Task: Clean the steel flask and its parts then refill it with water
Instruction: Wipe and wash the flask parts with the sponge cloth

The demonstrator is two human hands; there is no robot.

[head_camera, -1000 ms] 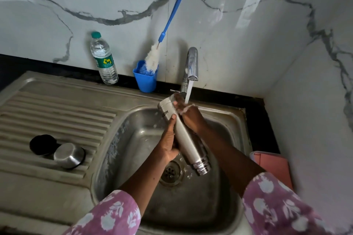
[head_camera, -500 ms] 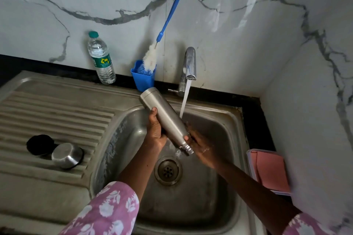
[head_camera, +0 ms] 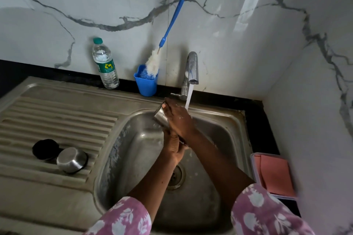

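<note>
The steel flask (head_camera: pixel 160 116) is held tilted over the sink basin (head_camera: pixel 133 158), base end up toward the tap (head_camera: pixel 191 68); most of it is hidden by my hands. My right hand (head_camera: pixel 178 120) wraps over its upper part, right beside the running water stream (head_camera: pixel 188 99). My left hand (head_camera: pixel 172 148) grips the lower part from below. On the ribbed drainboard (head_camera: pixel 57 120) at the left lie the steel cap (head_camera: pixel 71 159) and a black inner lid (head_camera: pixel 44 149).
A clear plastic water bottle (head_camera: pixel 105 65) and a blue cup (head_camera: pixel 146 84) holding a blue-handled bottle brush (head_camera: pixel 152 64) stand against the marble wall. A pink cloth on a tray (head_camera: pixel 275 173) sits on the counter at the right. The drain (head_camera: pixel 176 175) is in the basin.
My right hand has moved from the flask's lower mouth end up onto its upper part near the stream. The flask has shifted right, closer to the water.
</note>
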